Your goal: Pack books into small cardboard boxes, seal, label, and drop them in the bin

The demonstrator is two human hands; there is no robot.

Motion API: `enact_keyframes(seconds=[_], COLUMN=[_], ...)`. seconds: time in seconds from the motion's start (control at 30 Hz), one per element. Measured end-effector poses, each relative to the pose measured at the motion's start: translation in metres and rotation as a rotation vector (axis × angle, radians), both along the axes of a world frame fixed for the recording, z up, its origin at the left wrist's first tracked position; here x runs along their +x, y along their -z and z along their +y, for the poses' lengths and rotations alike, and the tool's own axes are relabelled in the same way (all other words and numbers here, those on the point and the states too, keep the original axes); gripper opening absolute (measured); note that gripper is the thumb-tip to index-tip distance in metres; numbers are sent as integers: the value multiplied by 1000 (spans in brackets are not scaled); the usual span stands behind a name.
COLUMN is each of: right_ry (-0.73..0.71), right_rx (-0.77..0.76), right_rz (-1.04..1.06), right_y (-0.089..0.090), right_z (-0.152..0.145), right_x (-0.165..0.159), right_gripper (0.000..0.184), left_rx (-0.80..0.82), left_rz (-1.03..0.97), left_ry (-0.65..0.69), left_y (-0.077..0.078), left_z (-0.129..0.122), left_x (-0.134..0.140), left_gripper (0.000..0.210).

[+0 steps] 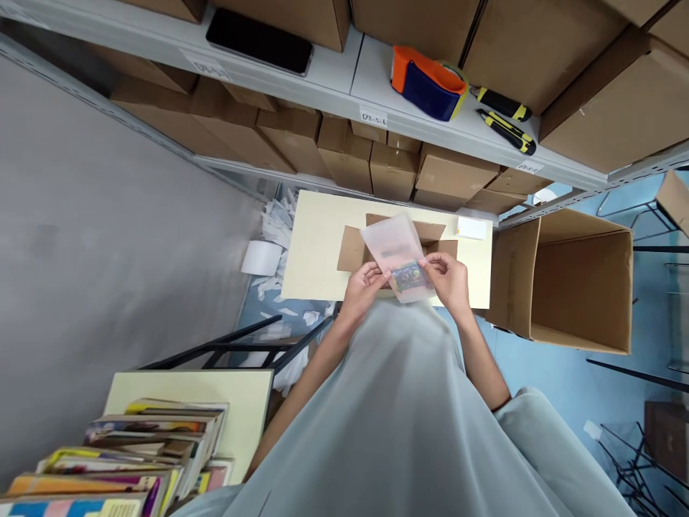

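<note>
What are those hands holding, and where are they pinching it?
A pinkish see-through pouch with something colourful showing through. The left hand pinches its left edge, the right hand its right, both nearer the bottom.

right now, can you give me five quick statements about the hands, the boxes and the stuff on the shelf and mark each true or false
1. The left hand and the right hand both hold the translucent pouch. True.
2. The cardboard box beneath the pouch is shut. False: it is open.
3. A black phone lies on the shelf, left of the orange-and-blue object. True.
4. The books are inside the large carton on the right. False: they are on the pale side table at lower left.
5. Two yellow-and-black cutters lie on the shelf. True.
</note>
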State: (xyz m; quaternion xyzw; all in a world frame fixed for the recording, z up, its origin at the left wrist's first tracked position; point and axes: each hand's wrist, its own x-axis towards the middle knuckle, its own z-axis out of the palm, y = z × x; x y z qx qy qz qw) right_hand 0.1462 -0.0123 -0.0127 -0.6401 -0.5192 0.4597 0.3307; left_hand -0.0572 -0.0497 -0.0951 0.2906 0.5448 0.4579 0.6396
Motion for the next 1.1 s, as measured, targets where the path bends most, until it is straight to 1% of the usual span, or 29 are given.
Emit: enact_keyframes(seconds=[0.07,0.17,0.23,0.3,0.37,0.47,0.53,0.63,0.73,0.87,1.0,1.1], right_ry=[-22,-103,-217,-349,-479,-662,-754,-844,-899,-889,-825,-791], right_rx=[51,154,194,193,153,67,29,-21,-103,-159,-164,-167], right_rz=[-21,-163,-308,-466,-607,-753,-800,-830,-840,-842,-845,-835], right_y=[-4,-10,-11,-6,5,29,47,73,94,110,115,111], right_z=[5,17,29,42,54,68,76,85,89,89,84,80], right_x=[5,14,19,20,16,6,-3,-15,-24,-30,-31,-29], right_gripper=[41,36,27,20,17,17,18,18,18,22,29,32], left_rx=[57,147,185,207,221,238,241,247,255,243,251,242], left_rz=[107,395,569,674,725,736,731,741,753,766,774,818], left_ry=[0,-12,8,52,88,103,97,81,48,2,-31,-37], left_y=[7,14,16,17,17,19,20,21,19,17,16,14], left_z=[0,-1,-3,-6,-9,-14,-17,-20,-20,-17,-12,-8], left_x=[-4,-16,-26,-33,-36,-35,-32,-31,-35,-42,-48,-53], left_gripper=[49,35,31,31,33,32,31,30,31,31,30,27])
